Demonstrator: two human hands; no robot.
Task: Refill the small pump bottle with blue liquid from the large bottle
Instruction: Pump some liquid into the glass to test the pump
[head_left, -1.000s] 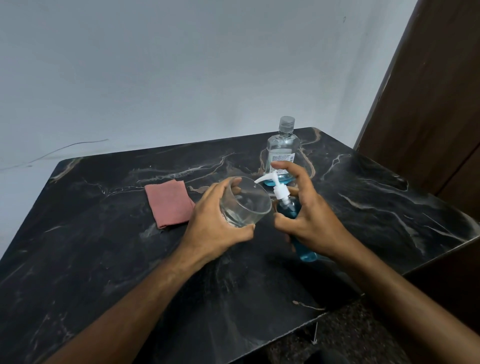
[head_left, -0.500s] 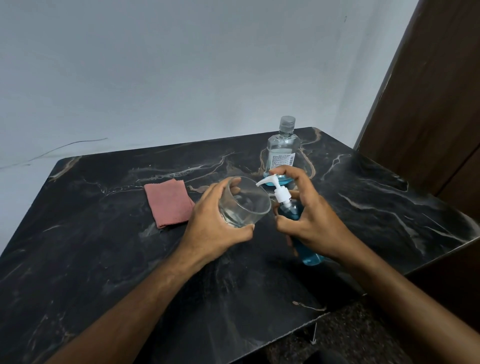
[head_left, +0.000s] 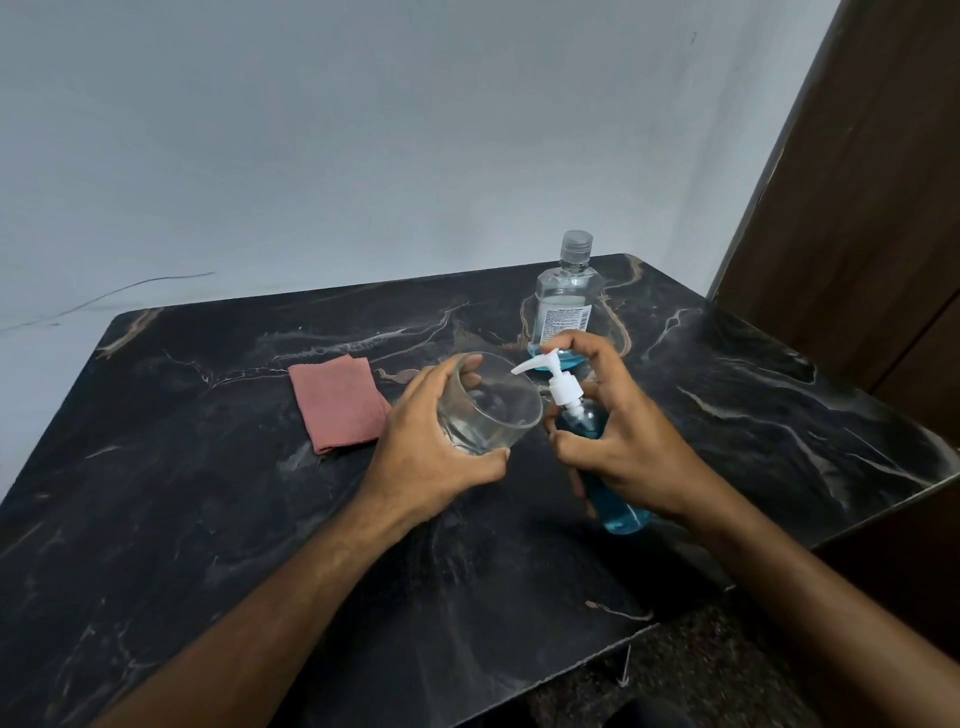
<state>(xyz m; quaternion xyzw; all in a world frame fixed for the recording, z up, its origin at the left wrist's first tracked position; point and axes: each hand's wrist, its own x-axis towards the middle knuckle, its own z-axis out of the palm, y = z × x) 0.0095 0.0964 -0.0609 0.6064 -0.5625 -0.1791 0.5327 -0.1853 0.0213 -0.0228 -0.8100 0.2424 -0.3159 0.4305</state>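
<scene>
My right hand (head_left: 623, 441) grips the small pump bottle (head_left: 618, 512), which is tilted and full of blue liquid; my forefinger rests on its white pump head (head_left: 558, 376), whose spout points left at a clear glass (head_left: 491, 410). My left hand (head_left: 431, 457) holds that glass tilted toward the spout, above the table. The large clear bottle (head_left: 563, 301) stands capped behind my hands, with a little blue liquid at its bottom.
A folded pink cloth (head_left: 337, 402) lies on the black marble table (head_left: 208, 493) left of the glass. The table's right edge runs beside a brown wooden door (head_left: 857, 182). A pale wall stands behind.
My right hand and the pump bottle have shifted slightly; the pump head has risen a little. The glass has stayed in place in my left hand.
</scene>
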